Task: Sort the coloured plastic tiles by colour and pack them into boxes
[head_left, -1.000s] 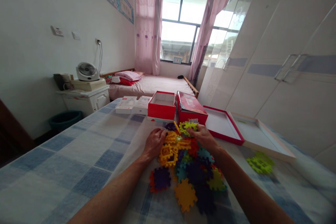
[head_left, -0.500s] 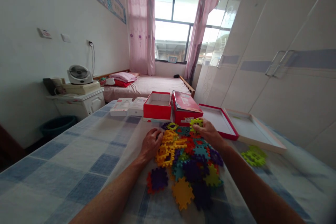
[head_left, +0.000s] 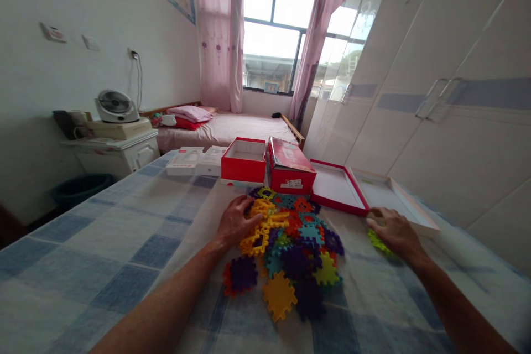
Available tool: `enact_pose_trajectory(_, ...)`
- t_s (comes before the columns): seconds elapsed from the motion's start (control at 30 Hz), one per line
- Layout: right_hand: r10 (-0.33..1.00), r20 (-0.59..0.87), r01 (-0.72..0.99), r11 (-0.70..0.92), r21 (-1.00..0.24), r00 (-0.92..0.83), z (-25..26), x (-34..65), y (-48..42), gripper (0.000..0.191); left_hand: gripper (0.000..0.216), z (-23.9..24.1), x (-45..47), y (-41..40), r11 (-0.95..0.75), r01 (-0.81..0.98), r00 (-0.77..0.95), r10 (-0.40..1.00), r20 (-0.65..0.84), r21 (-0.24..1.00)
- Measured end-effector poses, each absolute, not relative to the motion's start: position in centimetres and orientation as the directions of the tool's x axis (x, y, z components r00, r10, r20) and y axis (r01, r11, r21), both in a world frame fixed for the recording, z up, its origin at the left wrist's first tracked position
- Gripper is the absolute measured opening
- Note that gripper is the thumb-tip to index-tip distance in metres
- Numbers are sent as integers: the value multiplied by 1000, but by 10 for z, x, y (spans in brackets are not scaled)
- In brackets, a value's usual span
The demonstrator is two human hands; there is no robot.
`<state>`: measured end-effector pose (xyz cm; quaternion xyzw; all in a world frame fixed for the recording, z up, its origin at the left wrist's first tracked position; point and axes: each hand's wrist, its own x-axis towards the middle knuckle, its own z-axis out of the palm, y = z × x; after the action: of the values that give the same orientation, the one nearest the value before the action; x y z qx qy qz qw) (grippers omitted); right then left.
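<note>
My left hand rests at the left edge of a heap of interlocking plastic pieces, thumb spread from the fingers. Its fingertips touch or lie over the yellow pieces. To the right, my right hand hovers low over the lime-green pieces, which it partly covers. Its thumb and forefinger are apart; no held piece shows between them. The heap between my hands mixes purple, teal, orange and lime; a yellow square piece lies at its near end, a purple square at its left.
Behind the heap stand an open red box and a red carton. A red-rimmed lid and a pale shallow tray sit beyond my right hand. White boxes are at the back left on the checked tablecloth.
My right hand has moved from the back of the heap, where it pinched a lime-green piece, rightward to the separate lime-green pieces. My left hand stays at the yellow pieces, its thumb now farther out.
</note>
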<state>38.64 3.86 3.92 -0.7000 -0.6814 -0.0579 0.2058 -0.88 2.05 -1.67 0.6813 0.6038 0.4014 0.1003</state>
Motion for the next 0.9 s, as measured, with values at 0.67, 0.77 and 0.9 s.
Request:
enact_pose_trajectory(0.67, 795, 140, 795, 603, -66, -591, 31, 153, 98, 36, 24, -8, -8, 16, -127, 694, -211, 905, 369, 709)
enact_pose_trajectory(0.77, 806, 169, 811, 582, -51, -568, 33, 154, 95, 32, 26, -8, -10, 18, -81, 643, -272, 905, 327, 761)
enact_pose_trajectory(0.9, 828, 278, 852, 520, -61, -486, 48, 162, 90, 35, 28, -7, -10, 20, -63, 593, -327, 892, 311, 803)
